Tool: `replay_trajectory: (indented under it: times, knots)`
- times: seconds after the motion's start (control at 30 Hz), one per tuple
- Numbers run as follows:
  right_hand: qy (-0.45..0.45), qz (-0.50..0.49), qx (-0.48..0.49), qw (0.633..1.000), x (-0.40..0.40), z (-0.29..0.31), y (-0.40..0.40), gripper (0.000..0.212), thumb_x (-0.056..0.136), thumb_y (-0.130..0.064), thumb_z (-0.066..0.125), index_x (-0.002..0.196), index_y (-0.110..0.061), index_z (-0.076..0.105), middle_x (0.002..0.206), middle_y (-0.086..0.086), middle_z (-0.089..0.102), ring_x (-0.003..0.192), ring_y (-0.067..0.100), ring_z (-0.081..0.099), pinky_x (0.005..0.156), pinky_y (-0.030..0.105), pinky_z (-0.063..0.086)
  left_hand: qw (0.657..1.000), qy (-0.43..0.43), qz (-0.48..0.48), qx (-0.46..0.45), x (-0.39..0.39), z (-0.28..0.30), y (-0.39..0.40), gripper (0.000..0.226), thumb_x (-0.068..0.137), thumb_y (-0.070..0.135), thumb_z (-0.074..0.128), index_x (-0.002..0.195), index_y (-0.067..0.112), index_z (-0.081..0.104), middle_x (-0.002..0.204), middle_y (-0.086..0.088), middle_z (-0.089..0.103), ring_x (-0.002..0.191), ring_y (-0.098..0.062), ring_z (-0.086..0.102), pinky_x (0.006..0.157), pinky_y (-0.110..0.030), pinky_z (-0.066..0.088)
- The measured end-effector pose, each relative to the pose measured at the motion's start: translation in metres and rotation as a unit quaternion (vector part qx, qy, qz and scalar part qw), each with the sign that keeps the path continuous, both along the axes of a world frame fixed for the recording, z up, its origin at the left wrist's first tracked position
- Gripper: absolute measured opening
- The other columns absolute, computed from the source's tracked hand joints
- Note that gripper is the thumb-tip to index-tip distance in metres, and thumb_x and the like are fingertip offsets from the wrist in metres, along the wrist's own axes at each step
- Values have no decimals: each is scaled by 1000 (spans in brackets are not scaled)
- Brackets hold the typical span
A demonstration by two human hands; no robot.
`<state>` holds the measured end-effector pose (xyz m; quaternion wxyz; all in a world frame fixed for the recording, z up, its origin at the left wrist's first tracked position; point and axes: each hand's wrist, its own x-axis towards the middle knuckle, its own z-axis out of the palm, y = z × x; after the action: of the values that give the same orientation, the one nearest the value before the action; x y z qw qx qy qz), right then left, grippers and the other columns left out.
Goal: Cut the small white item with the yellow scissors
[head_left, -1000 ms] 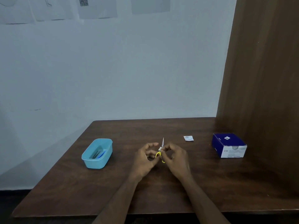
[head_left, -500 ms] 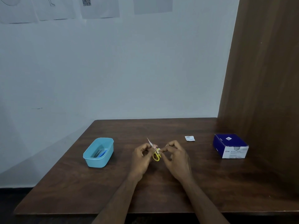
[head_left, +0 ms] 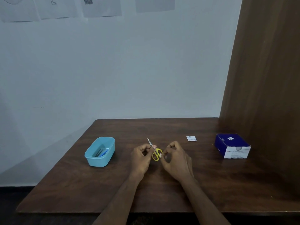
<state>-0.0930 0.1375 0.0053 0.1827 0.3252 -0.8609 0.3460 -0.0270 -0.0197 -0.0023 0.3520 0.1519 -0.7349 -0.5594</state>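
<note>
Small yellow-handled scissors (head_left: 155, 152) held between two hands above the dark brown wooden worktop (head_left: 162, 192).

Nearest, two bare forearms reaching in from the front edge. Left hand (head_left: 140, 157) with grip curled, pinching the scissors near the pivot, steel blades closed and pointing up and away to the left. Right hand (head_left: 176, 161) with fingers curled, fingertips at the yellow handle loops; hard to tell whether pinching or only touching. Farther left, a light blue plastic tub (head_left: 100, 151) with blue items inside. Farther right, a small white torn sachet (head_left: 191, 138) lying flat, and a dark blue and white cardboard box (head_left: 232, 146) beside the brown wooden side panel (head_left: 267, 78). Beyond, a pale wall (head_left: 113, 70) with paper sheets (head_left: 100, 7) pinned at the top.
</note>
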Motion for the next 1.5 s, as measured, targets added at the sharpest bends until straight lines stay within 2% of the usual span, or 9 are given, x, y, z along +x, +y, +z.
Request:
replay_trajectory:
  times: [0.2,0.37,0.53,0.7,0.83,1.07,1.2,1.33,1.5]
  knots:
    - [56,-28,-91,994,3,3,3,11,90,-41,78,91,-35,70,107,-17,51,66,5,56,52,30,49,1000,-7,-8,-14,0,-1,0,26,100,28,75,78,15,79,77,1,80,77,-23,78,77,-45,62]
    - [63,30,-25,997,1,-1,0,15,92,-46,73,93,-33,67,114,-19,49,62,5,54,53,33,51,999,2,-46,-22,2,0,0,21,102,25,74,84,17,83,80,-3,81,81,-27,78,77,-46,61]
    - [54,-11,11,998,0,-1,1,15,91,-44,71,93,-30,66,114,-17,49,74,13,67,57,32,50,999,11,-36,-27,3,3,4,16,101,20,75,88,15,84,87,3,83,81,-14,79,70,-27,62]
    - [10,13,-12,1000,-9,-6,-2,13,93,-44,71,94,-31,68,109,-17,49,70,7,60,60,31,48,999,25,-30,1,5,4,4,17,99,20,76,85,13,82,86,0,83,80,-17,80,67,-23,61]
    - [-71,95,-120,986,-20,-11,-3,11,91,-39,81,92,-30,77,106,-17,52,52,11,48,55,30,46,999,16,-47,22,4,1,2,18,100,25,76,85,15,82,86,-4,83,83,-27,80,71,-36,64]
    - [1,-12,22,1000,-2,-1,-2,18,82,-46,65,89,-31,57,104,-14,46,78,9,63,61,30,49,998,-3,8,-61,1,2,4,22,100,24,75,80,18,82,75,6,79,70,-6,73,65,-24,56]
    - [73,-55,-36,995,5,4,1,15,89,-43,72,92,-32,62,109,-12,51,69,14,64,49,32,51,998,-4,15,-63,1,3,6,24,100,23,75,78,14,81,71,4,78,63,0,68,59,-18,51]
    - [101,-8,-19,995,5,2,4,13,89,-43,77,94,-36,68,112,-15,51,63,10,61,46,31,47,998,-14,-11,-61,1,1,3,22,101,25,75,81,19,83,74,4,79,67,-7,72,64,-31,57]
    - [42,-34,-7,999,5,3,1,20,81,-40,72,82,-28,57,105,-13,48,70,15,65,53,31,46,999,-16,3,-34,-1,-1,1,21,99,26,77,80,20,84,78,6,81,76,-16,78,76,-41,62]
